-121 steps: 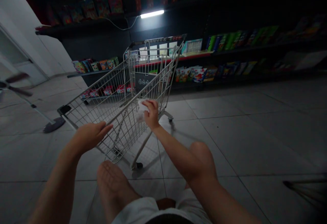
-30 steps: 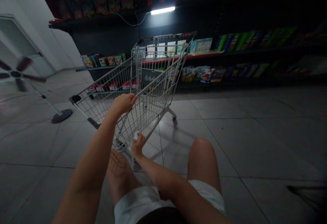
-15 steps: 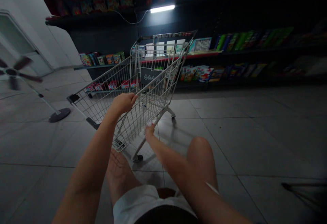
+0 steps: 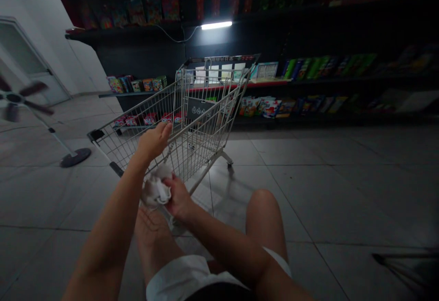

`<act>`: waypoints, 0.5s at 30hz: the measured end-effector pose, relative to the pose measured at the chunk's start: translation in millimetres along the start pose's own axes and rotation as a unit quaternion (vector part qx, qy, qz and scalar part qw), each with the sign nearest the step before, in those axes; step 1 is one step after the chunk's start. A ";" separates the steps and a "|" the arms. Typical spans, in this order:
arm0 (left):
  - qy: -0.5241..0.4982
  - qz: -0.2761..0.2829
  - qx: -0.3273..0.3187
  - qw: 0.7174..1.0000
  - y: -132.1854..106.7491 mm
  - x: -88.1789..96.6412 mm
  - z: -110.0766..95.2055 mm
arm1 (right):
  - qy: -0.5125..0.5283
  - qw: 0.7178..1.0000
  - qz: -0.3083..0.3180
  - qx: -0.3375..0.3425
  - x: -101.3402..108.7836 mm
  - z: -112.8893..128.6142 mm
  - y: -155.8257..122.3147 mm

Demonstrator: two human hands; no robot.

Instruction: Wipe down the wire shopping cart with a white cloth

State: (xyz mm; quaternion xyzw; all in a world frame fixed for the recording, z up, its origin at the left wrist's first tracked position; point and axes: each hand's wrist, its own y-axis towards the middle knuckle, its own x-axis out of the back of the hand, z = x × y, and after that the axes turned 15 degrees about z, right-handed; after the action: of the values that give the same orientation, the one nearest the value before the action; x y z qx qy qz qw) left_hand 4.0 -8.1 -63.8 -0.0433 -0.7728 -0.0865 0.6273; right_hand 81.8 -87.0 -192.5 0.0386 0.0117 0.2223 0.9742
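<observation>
A wire shopping cart (image 4: 192, 127) stands tilted on the tiled floor in front of my knees. My left hand (image 4: 153, 142) rests on its near top rim, fingers partly curled over the wire. My right hand (image 4: 176, 196) is closed on a crumpled white cloth (image 4: 156, 187), held just below the cart's near end and above my left knee. The cart basket looks empty.
Dark shelves with coloured packets (image 4: 137, 83) and boxes (image 4: 264, 106) run along the back wall under a lit tube lamp (image 4: 216, 25). A standing fan (image 4: 20, 102) with a round base (image 4: 75, 157) is at the left. A dark object (image 4: 408, 269) sits at the lower right.
My right hand has pulled back from the cart's lower frame toward me with the white cloth bunched in it. My left hand has loosened a little on the rim.
</observation>
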 end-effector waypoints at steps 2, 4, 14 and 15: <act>-0.015 -0.054 0.033 0.998 -16.3 9.0 19.4 | -0.119 0.982 -0.118 0.087 50.9 42.9 8.7; -0.022 -0.071 0.063 0.995 -36.3 12.4 43.5 | -0.304 0.920 -0.194 0.156 104.8 85.0 26.6; -0.234 -0.234 -0.112 0.937 -92.7 -33.3 85.3 | -0.594 0.744 0.305 -0.031 52.5 137.4 125.7; -0.231 -0.239 -0.098 0.938 -93.0 -34.0 83.7 | -0.550 0.754 0.356 -0.050 33.1 135.9 126.7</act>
State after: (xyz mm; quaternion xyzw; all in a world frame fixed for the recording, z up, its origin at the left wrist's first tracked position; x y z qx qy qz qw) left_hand -85.7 -82.2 -121.0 0.0623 -0.8717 -0.2969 0.3848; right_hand 62.2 31.7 -47.1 0.1072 -0.5512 0.4940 0.6638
